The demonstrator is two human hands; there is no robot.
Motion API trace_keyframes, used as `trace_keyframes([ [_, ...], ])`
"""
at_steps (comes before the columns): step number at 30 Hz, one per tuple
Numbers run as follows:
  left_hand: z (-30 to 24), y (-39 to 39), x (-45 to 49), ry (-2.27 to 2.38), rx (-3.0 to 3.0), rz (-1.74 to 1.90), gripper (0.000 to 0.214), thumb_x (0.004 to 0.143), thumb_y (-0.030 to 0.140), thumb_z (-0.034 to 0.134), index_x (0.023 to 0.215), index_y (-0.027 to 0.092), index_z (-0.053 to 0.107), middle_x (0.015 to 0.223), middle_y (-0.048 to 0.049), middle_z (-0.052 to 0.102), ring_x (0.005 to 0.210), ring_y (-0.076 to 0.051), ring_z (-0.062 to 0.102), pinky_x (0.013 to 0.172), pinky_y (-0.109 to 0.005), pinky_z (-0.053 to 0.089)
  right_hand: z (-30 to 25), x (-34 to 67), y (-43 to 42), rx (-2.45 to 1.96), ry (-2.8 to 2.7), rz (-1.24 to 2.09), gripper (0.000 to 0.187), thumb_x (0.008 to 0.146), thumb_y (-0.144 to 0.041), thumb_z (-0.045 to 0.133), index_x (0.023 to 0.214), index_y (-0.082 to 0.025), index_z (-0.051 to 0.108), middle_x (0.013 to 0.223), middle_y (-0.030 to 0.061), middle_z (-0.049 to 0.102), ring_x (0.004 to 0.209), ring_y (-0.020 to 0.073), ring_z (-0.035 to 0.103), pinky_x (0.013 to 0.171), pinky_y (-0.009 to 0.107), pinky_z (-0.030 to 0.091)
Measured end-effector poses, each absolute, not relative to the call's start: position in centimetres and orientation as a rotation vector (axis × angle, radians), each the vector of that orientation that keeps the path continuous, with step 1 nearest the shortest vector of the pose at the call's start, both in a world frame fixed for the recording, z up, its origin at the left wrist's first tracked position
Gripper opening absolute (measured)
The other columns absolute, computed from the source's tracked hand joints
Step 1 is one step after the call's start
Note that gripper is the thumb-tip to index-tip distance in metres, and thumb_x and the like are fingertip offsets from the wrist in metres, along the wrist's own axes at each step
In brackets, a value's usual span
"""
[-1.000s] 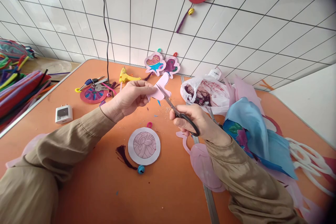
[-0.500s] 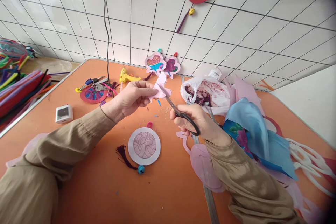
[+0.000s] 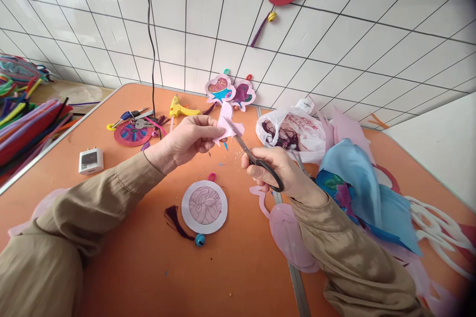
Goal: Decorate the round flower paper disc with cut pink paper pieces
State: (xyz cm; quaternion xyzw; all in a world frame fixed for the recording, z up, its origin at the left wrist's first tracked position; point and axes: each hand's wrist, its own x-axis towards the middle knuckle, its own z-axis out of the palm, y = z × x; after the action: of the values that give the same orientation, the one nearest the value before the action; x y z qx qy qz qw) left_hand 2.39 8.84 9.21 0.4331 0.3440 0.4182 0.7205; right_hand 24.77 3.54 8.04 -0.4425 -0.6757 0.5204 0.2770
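My left hand [image 3: 194, 134] pinches a small pink felt-like piece [image 3: 225, 121] with a curvy outline between thumb and fingers. My right hand [image 3: 277, 168] is closed around black-handled scissors [image 3: 245, 147], whose blades lie across the pink piece at its lower middle. Below the hands, a round white pendant [image 3: 223, 208] with a pink flower centre lies flat. It has a pink loop on top, a blue bell [image 3: 200, 240] and a dark tassel [image 3: 177, 220]. Tiny blue scraps [image 3: 221, 164] are scattered under the scissors.
Behind my hands are two flower-shaped pendants [image 3: 220, 88] and a yellow glue gun [image 3: 182, 107]. Keys [image 3: 143, 123] and a white charger [image 3: 90, 161] lie left. To the right are a plastic bag [image 3: 316, 131], blue fabric [image 3: 345, 163] and a pink cut-out sheet [image 3: 290, 237].
The pink piece has tilted slightly and shifted a little downward at its top. Both hands and the scissors are almost where they were.
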Motion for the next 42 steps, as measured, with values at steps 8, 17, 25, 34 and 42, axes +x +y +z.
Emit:
trace_keyframes([
  [8,9.28,8.7,2.43,0.756,0.975,0.914,0.021,0.066,0.011,0.082,0.059,0.012,0.061,0.06,-0.0047,0.066,0.039,-0.003,0.045,0.036,-0.015,0.026,8.21,24.65,3.49,-1.178,-1.811,1.391,0.034,0.079,-0.047,0.075,0.077,-0.017,0.06,0.055,-0.0071,0.044,0.042,0.0056,0.042,0.035,0.017,0.041],
  [17,9.08,8.67,2.49,0.736,0.981,0.873,0.018,0.069,0.011,0.079,0.061,0.01,0.063,0.062,-0.0044,0.068,0.04,-0.002,0.046,0.038,-0.014,0.027,7.85,24.65,3.62,-1.182,-1.783,1.43,0.037,0.079,-0.051,0.075,0.08,-0.017,0.06,0.052,-0.0089,0.038,0.043,0.0061,0.041,0.037,0.017,0.042],
  [25,9.08,8.8,2.42,0.73,0.951,0.874,0.02,0.072,0.012,0.08,0.062,0.01,0.062,0.062,-0.0051,0.069,0.039,-0.002,0.047,0.037,-0.014,0.029,7.76,24.77,3.66,-1.18,-1.807,1.421,0.041,0.079,-0.055,0.076,0.08,-0.017,0.06,0.055,-0.0076,0.042,0.043,0.0057,0.041,0.036,0.017,0.041],
  [34,9.1,8.88,2.35,0.751,0.92,0.874,0.023,0.077,0.013,0.079,0.062,0.01,0.062,0.062,-0.0078,0.07,0.037,-0.003,0.047,0.036,-0.014,0.029,7.98,24.52,3.58,-1.189,-1.83,1.416,0.048,0.079,-0.063,0.074,0.08,-0.017,0.058,0.055,-0.0078,0.041,0.041,0.0059,0.042,0.037,0.018,0.04],
  [42,9.08,8.89,2.37,0.748,0.933,0.883,0.023,0.076,0.014,0.079,0.06,0.011,0.062,0.063,-0.0087,0.069,0.042,-0.004,0.048,0.036,-0.014,0.026,8.02,24.4,3.52,-1.199,-1.825,1.403,0.046,0.078,-0.059,0.076,0.078,-0.017,0.058,0.055,-0.008,0.04,0.041,0.0059,0.042,0.038,0.019,0.04],
])
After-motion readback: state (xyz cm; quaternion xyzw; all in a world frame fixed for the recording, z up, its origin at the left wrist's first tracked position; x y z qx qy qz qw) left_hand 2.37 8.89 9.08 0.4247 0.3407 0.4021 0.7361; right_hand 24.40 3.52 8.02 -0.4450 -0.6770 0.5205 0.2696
